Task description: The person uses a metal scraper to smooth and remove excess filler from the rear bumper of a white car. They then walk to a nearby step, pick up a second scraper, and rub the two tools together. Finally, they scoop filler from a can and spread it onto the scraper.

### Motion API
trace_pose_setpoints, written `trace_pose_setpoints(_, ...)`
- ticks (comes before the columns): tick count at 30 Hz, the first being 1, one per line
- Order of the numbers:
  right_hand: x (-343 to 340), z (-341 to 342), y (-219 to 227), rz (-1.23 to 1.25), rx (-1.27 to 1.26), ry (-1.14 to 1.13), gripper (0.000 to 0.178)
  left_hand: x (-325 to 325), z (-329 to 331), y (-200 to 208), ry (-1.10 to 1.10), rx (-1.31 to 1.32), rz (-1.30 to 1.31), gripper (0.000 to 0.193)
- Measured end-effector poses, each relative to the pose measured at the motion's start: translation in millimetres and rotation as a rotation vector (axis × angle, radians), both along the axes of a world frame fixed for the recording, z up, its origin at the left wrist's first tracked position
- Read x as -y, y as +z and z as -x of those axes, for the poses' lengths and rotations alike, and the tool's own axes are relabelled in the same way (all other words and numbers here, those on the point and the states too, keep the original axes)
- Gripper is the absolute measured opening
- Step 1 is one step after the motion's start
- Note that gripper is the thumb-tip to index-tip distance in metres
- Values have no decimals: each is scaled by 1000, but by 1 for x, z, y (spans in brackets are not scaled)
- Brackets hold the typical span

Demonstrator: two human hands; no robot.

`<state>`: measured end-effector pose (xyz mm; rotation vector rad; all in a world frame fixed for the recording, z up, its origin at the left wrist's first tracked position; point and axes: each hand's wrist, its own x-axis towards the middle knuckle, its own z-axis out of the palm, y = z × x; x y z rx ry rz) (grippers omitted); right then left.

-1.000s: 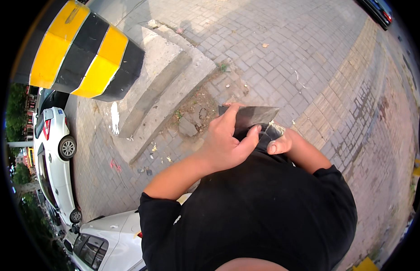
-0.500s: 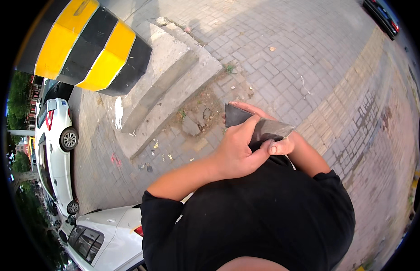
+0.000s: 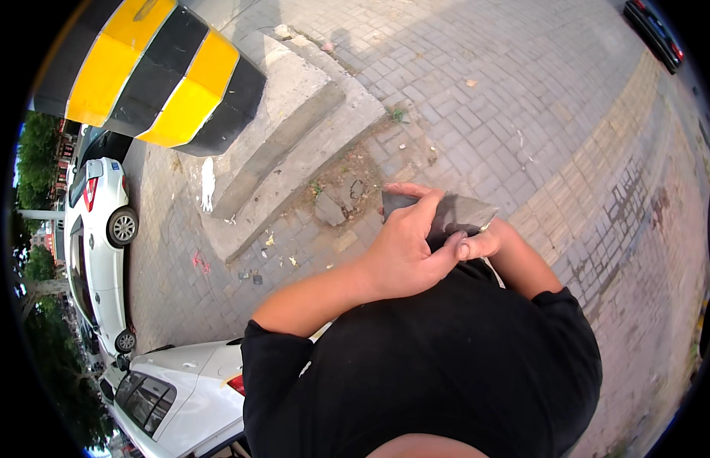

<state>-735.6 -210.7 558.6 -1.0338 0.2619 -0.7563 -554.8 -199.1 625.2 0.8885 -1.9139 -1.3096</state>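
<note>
A flat, dull grey, sharp-cornered piece point(image 3: 465, 214) showed mid-frame, the left hand point(image 3: 407, 256) and right hand point(image 3: 486, 243) angled inward, fingers clamped on it.

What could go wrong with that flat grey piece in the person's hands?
The flat grey piece has a pointed corner close to the right hand, so it might scrape skin. If that hand and the left hand loosened, it could drop toward the paving.
</note>
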Motion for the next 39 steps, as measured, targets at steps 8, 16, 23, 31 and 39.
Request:
trace_pose_setpoints(8,-1,12,-21,-171,37,-31,129,19,-12,4,112,134,123,41)
trace_pose_setpoints(16,-28,-7,-5,-47,204,-170,130,13,-5,-9,362,-326,-214,32)
trace_pose_setpoints(23,-33,-9,0,451,-321,-607,77,-2,-2,-13,408,-405,-104,31)
trace_pose_setpoints(31,-36,-12,16,559,-291,-546,76,-8,-8,-7,377,-353,-8,30)
trace_pose_setpoints(39,-31,-2,12,660,-285,-478,86,-13,-14,-8,277,-259,50,27)
